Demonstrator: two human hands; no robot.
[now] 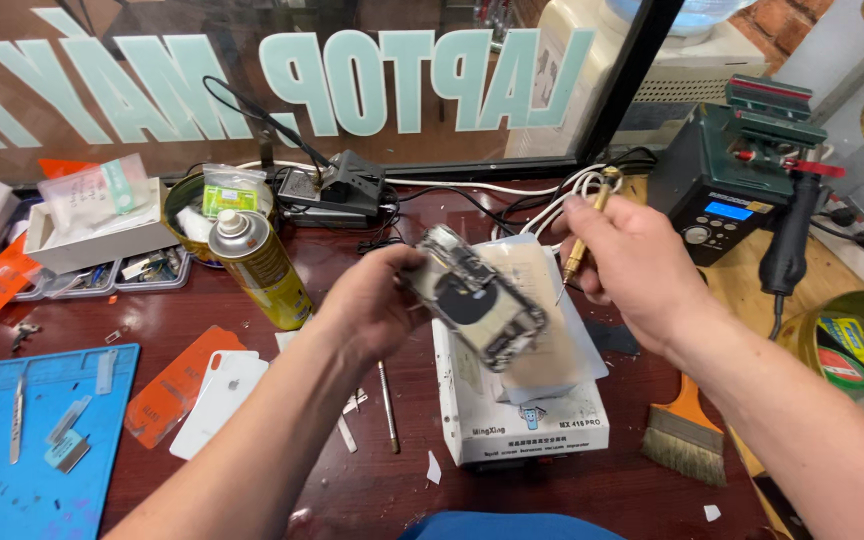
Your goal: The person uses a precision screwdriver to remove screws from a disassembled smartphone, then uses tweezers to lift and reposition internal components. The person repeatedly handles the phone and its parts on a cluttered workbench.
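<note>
the left hand [372, 300] grips an opened phone body [472, 297] by its upper-left end — long axis running from 10 to 4 o'clock — above a white heating plate [522, 420]. the right hand [627, 265], at 3 o'clock, pinches a brass-handled tool [582, 240], tip just beside the phone's right edge.

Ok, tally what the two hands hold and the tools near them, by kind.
Opened phone, left hand: 1
Brass-handled pick, right hand: 1
Orange-handled brush: 1
Spray can: 1
Total: 4
</note>
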